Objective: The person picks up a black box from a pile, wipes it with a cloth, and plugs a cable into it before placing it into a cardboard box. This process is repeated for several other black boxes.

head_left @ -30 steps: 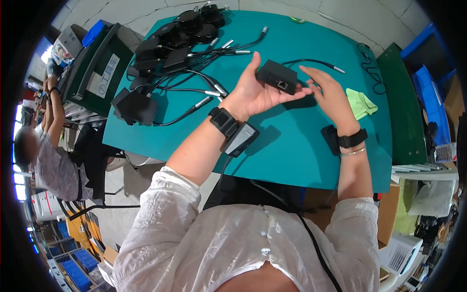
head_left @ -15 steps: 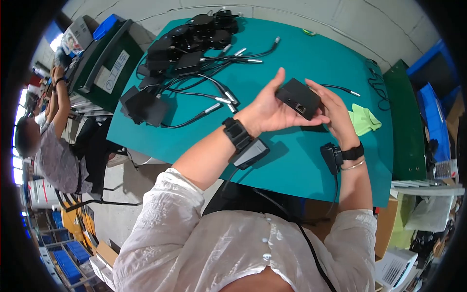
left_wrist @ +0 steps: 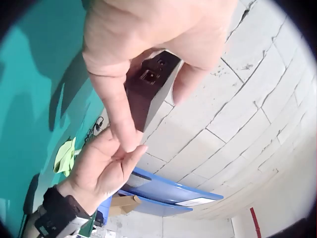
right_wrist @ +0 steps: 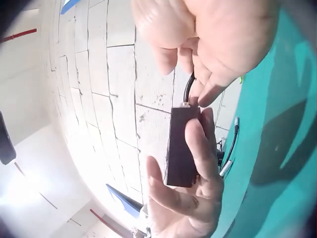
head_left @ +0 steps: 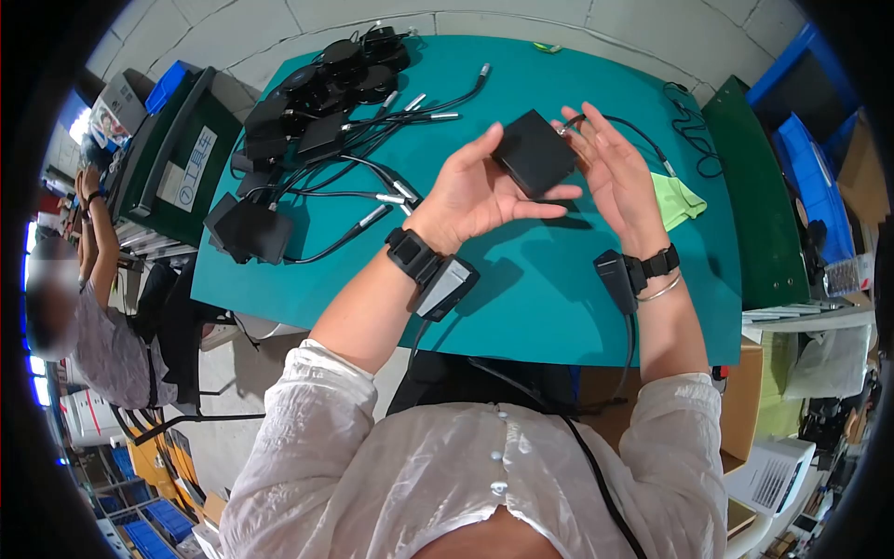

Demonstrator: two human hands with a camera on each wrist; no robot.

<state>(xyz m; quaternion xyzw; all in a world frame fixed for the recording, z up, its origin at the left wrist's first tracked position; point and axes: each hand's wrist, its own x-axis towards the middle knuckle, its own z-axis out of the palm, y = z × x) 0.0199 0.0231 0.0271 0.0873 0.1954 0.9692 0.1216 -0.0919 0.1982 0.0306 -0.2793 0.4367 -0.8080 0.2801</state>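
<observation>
My left hand [head_left: 470, 200] holds a flat black box [head_left: 535, 154] up over the table, thumb along one edge and fingers beneath it. The broad face of the box fills the head view; a socket [left_wrist: 149, 75] in its side shows in the left wrist view. A short black cable [right_wrist: 188, 88] leaves a metal fitting at the box's edge. Beside that fitting is my right hand [head_left: 622, 177], its fingers mostly straight and the fingertips close to the cable. Past those fingers the cable runs down to a silver plug [head_left: 669, 169].
Black boxes [head_left: 264, 233] and cables with silver plugs [head_left: 374, 213] lie piled at the left of the green table [head_left: 559, 307]. At the right are a lime cloth [head_left: 678, 201] and a thin black cord [head_left: 694, 135]. Another person [head_left: 112, 317] sits at the far left.
The box has turned in my left hand, so its broad face now shows and its socket side has left the head view. My right fingers have shifted to the cable's end of the box.
</observation>
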